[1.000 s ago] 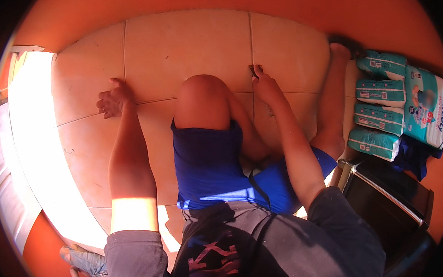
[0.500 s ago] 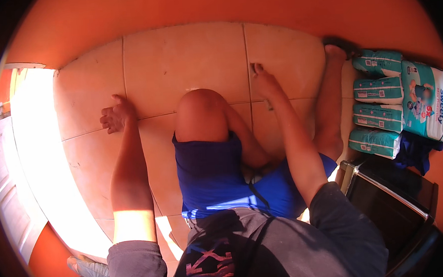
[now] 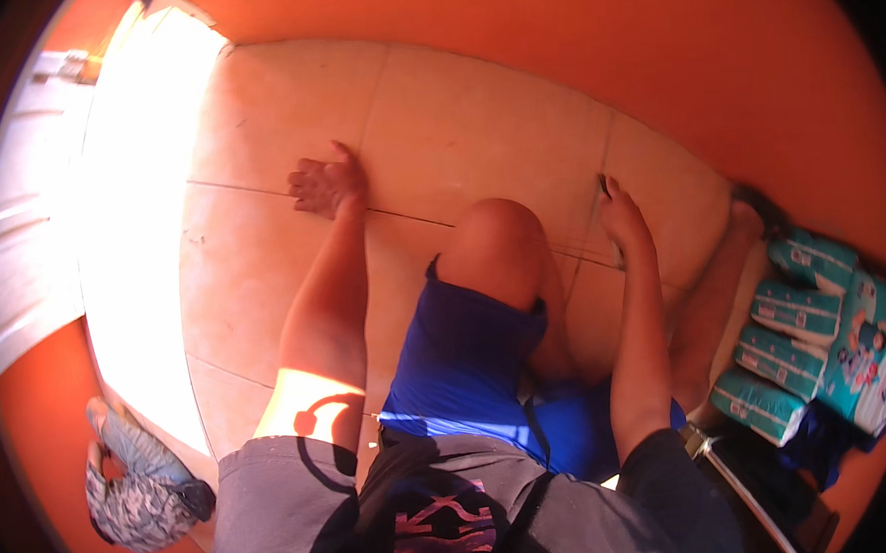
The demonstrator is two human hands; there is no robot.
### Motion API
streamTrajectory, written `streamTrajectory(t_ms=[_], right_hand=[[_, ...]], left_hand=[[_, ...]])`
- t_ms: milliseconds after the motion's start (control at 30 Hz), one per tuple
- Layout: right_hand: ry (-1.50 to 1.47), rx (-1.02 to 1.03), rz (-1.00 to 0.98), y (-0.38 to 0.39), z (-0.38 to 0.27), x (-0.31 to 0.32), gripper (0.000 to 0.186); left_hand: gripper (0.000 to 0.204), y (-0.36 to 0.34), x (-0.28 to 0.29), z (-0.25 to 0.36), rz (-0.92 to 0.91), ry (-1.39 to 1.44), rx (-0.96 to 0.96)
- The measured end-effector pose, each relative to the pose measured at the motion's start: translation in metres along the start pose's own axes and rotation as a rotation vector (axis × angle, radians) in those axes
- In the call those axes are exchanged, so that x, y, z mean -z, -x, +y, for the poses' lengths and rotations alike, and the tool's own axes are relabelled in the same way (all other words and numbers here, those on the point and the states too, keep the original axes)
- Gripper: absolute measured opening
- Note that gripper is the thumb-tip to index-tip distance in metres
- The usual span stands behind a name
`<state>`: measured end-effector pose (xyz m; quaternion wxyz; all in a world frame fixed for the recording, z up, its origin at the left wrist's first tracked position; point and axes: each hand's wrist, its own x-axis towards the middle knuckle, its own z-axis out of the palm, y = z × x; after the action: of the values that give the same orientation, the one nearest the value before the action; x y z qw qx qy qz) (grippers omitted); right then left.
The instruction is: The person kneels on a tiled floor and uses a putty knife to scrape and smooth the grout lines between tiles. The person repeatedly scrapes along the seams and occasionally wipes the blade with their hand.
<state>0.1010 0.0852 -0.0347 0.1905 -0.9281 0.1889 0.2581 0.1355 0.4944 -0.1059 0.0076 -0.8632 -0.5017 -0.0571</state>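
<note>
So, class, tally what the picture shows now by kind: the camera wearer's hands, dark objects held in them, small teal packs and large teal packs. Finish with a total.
Left hand and right hand: 2
Small dark object, held in the right hand: 1
Small teal packs: 4
Large teal pack: 1
Total: 8

Teal packages and dark blue cloth near orange wall

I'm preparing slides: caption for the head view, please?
Over a tiled floor, the left hand is open while the right hand holds a small dark object; teal diaper packs sit right.
</note>
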Motion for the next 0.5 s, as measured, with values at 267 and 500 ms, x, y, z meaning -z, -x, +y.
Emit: streamTrajectory(t_ms=[267, 500], right_hand=[[-0.147, -0.076, -0.001, -0.007, 0.094, 0.0, 0.055], [-0.269, -0.045, 0.1, -0.036, 0.141, -0.004, 0.068]], left_hand=[[0.056, 0.003, 0.012, 0.002, -0.082, 0.069, 0.023], [0.057, 0.005, 0.015, 0.003, -0.104, 0.122, 0.025]])
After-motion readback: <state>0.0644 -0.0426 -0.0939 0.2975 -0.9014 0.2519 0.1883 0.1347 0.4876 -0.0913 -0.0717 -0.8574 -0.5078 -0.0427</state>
